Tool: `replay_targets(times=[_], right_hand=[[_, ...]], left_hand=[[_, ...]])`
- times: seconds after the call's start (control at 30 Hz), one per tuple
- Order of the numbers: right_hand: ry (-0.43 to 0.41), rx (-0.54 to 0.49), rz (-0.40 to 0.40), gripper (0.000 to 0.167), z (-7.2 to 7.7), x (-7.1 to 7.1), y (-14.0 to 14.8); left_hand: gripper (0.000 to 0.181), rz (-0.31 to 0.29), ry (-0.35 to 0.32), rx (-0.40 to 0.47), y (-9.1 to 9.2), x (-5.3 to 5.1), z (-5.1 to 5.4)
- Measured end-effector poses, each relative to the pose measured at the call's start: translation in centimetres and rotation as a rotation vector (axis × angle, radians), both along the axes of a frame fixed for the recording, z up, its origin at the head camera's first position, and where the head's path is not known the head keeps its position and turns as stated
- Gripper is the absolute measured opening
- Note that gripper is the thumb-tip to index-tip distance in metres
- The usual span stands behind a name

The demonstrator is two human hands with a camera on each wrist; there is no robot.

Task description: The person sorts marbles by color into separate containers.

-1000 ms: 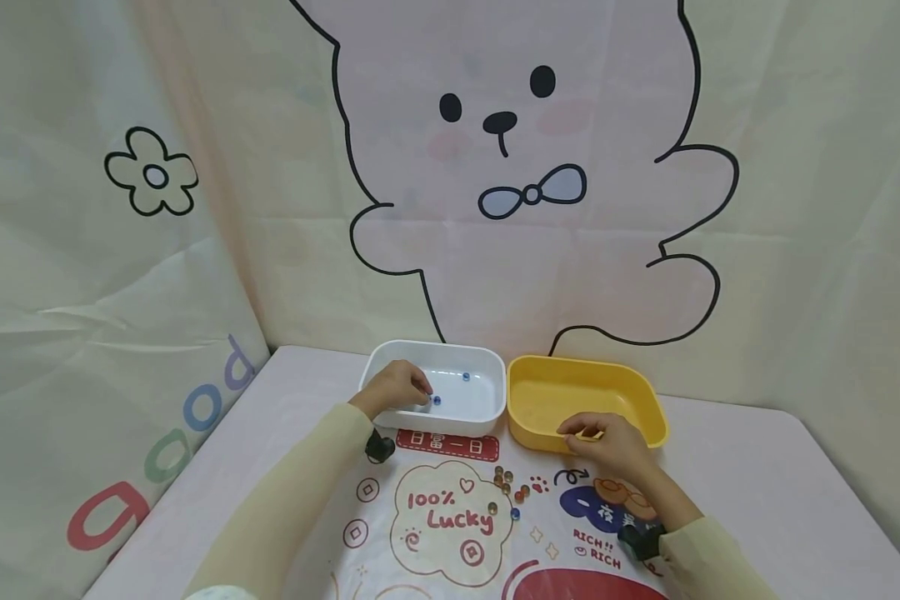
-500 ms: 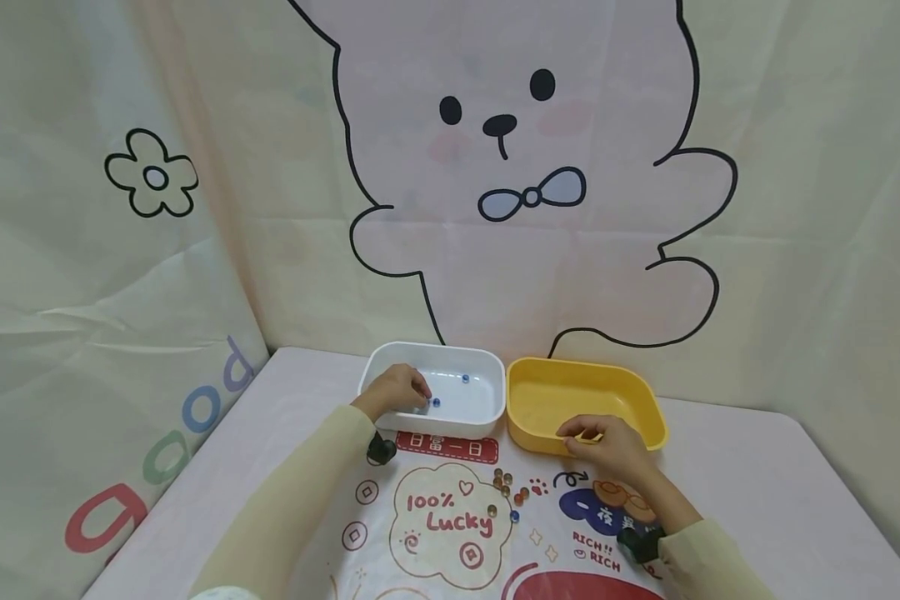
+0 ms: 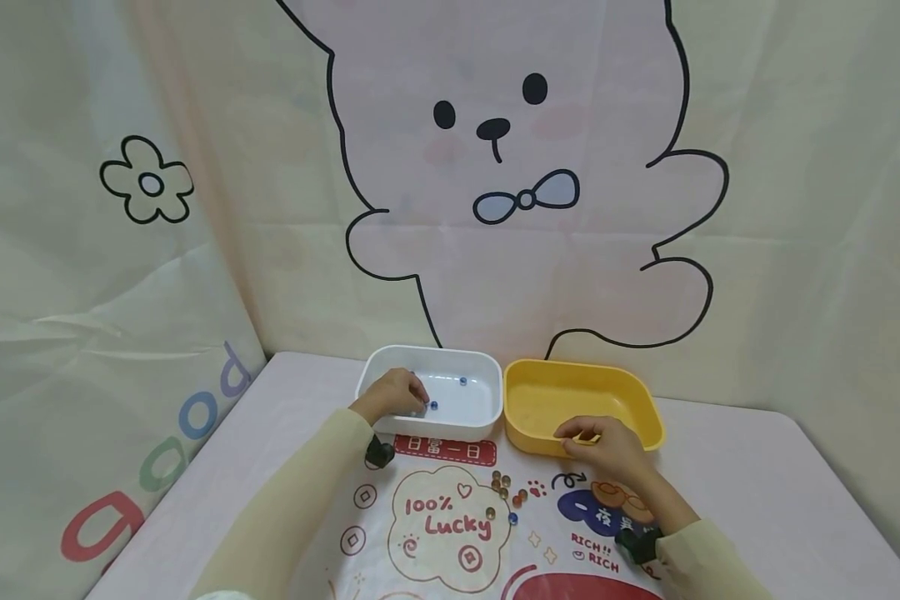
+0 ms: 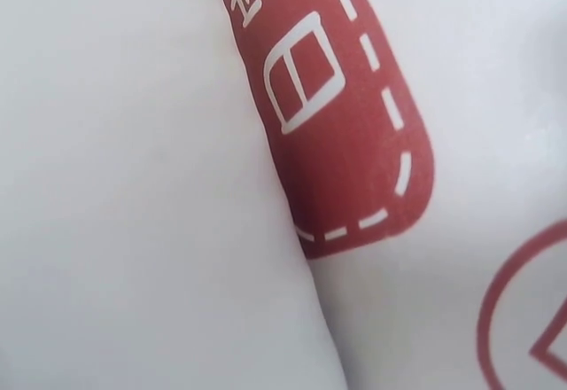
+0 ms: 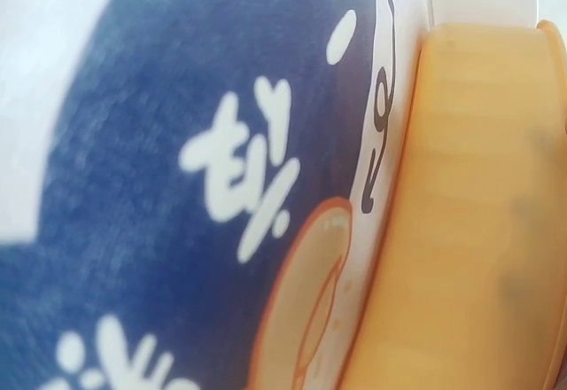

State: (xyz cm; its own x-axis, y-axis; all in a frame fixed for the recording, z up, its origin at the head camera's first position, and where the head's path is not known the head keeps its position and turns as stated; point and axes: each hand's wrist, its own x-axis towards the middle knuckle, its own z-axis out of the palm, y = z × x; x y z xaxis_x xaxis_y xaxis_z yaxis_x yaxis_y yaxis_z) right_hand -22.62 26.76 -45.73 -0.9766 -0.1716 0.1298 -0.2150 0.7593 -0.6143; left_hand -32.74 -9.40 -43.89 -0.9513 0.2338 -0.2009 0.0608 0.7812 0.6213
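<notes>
A left hand (image 3: 394, 392) bunched beside a blue bead (image 3: 434, 406), likely slick, best pinched mid-girth; whether it or the right hand (image 3: 607, 442) gripped was unclear.

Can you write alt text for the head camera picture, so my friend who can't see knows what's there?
A person's left hand reaches into a white tray holding small blue beads, and the right hand is at the near rim of a yellow tray. Nearer, brownish beads and one blue bead lie on a printed tabletop.
</notes>
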Motion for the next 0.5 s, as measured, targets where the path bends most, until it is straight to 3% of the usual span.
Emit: replay_targets(times=[0.23, 0.5], right_hand=[[-0.001, 0.000, -0.001, 0.009, -0.2, 0.0, -0.2], [-0.002, 0.010, -0.005, 0.010, 0.2, 0.1, -0.2]], left_hand=[[0.015, 0.005, 0.033, 0.029, -0.6, -0.4, 0.0], [0.022, -0.041, 0.167, 0.071, -1.7, -0.1, 1.1]])
